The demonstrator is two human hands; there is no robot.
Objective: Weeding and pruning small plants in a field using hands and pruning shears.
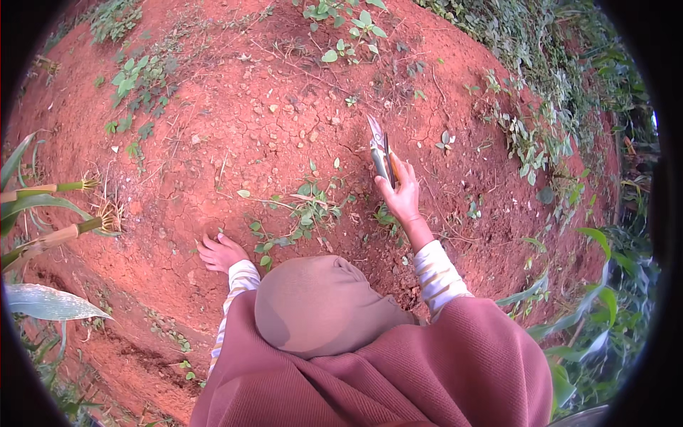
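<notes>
My right hand (401,195) is closed around the handles of a pair of pruning shears (380,149), whose metal blades point away from me over the red soil. Low at the left, my left hand (221,252) rests near the ground with its fingers spread; a small green leaf shows at its fingertips, and whether it is gripped is unclear. Between the hands lies a patch of leafy weeds (307,213) on cracked red soil (256,128). A knee under brown cloth (315,304) is just below the weeds.
Maize stalks with exposed roots (80,227) jut in from the left. Broad-leaved weeds (128,77) grow at the upper left, others (352,40) at the top. Dense green growth (539,123) lines the right side, with long maize leaves (576,320) at the lower right. Small stones (301,133) dot the soil.
</notes>
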